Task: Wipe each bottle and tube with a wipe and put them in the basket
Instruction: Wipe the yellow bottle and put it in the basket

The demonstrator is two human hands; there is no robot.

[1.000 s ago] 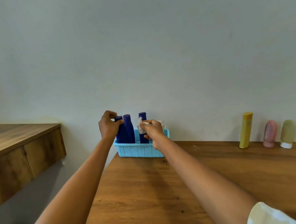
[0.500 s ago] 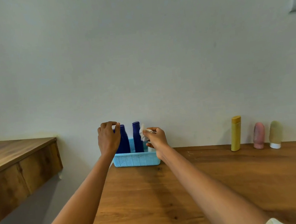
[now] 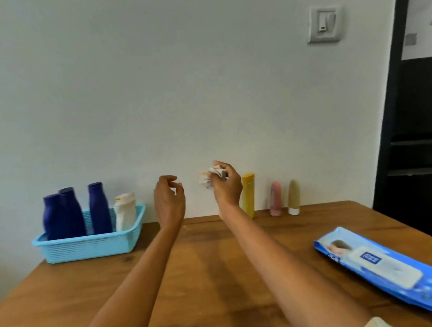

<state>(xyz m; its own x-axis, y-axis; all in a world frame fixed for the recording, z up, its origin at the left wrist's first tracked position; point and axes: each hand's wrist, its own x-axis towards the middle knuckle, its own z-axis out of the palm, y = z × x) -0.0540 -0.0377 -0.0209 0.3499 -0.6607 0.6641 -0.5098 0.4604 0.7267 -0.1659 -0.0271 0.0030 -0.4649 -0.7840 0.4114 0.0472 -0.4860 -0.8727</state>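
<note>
A light blue basket [image 3: 91, 246] stands at the table's far left and holds three dark blue bottles [image 3: 99, 207] and a white tube [image 3: 125, 211]. My right hand [image 3: 226, 186] holds a crumpled white wipe [image 3: 211, 177] in the air, just left of a yellow bottle [image 3: 248, 194]. A pink tube [image 3: 275, 198] and an olive tube [image 3: 293, 196] stand by the wall to the right of that. My left hand [image 3: 169, 198] hovers between the basket and my right hand, fingers loosely curled, holding nothing.
A blue pack of wipes [image 3: 393, 267] lies on the wooden table [image 3: 195, 284] at the front right. A dark shelf unit [image 3: 420, 157] stands beyond the table's right edge. A light switch [image 3: 324, 24] is on the wall.
My left hand let go of the blue bottle in the basket. Both hands moved right, away from the basket, toward the yellow bottle. The view swung right.
</note>
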